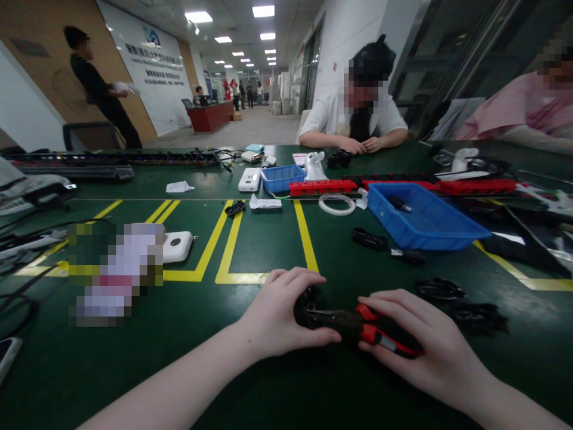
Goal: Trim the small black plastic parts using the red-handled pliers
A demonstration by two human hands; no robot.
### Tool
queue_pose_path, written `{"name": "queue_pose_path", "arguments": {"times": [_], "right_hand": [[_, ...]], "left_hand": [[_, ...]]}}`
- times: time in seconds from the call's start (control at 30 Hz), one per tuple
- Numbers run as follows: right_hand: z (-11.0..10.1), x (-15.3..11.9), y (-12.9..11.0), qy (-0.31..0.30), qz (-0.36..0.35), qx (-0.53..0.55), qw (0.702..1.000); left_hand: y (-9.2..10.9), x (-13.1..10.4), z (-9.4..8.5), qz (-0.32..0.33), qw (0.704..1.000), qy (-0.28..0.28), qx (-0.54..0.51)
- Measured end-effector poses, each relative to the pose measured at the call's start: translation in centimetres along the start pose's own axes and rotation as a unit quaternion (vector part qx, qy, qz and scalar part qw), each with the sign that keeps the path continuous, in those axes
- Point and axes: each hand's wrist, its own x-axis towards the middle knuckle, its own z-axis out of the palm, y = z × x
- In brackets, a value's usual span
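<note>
My right hand (pixel 416 340) is wrapped round the red and black handles of a pair of pliers (pixel 369 327). The dark jaws of the pliers point left, toward a small black piece (pixel 306 307) in my left hand (pixel 286 310). My left thumb and fingers curl around that black piece, which is partly hidden by them; its kind I cannot make out. The jaw tips meet or overlap it. To the right of my right hand lie a coiled black cable bundle (pixel 441 289) and another black bundle (pixel 478 316) on the green table (pixel 179 370).
A blue bin (pixel 430 224) stands at right, with black tools (pixel 369 238) before it. Farther back are a roll of tape (pixel 336 205), a red rail (pixel 323 187) and a small blue basket (pixel 282 178). A white power bank (pixel 178 246) lies left. A person (pixel 356 119) sits opposite.
</note>
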Motion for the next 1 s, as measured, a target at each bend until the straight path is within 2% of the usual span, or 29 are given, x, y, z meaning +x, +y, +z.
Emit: {"name": "queue_pose_path", "arguments": {"times": [0.17, 0.5, 0.67, 0.9, 1.0], "right_hand": [[0.1, 0.0, 0.1, 0.011, -0.020, -0.028, 0.999], [-0.1, -0.1, 0.0, 0.018, -0.040, -0.054, 0.998], [-0.2, 0.3, -0.3, 0.014, -0.003, -0.023, 1.000], [-0.3, 0.5, -1.0, 0.039, 0.075, -0.005, 0.996], [-0.3, 0.5, -0.9, 0.044, 0.077, -0.002, 0.996]], "left_hand": [[0.2, -0.2, 0.1, -0.019, 0.998, 0.008, 0.061], [0.2, -0.3, 0.3, -0.027, 0.995, 0.004, 0.099], [0.5, -0.1, 0.2, -0.043, 0.996, -0.005, 0.077], [1.2, -0.1, -0.5, -0.101, 0.995, 0.005, -0.006], [1.1, -0.1, -0.5, -0.097, 0.995, 0.010, -0.019]]}}
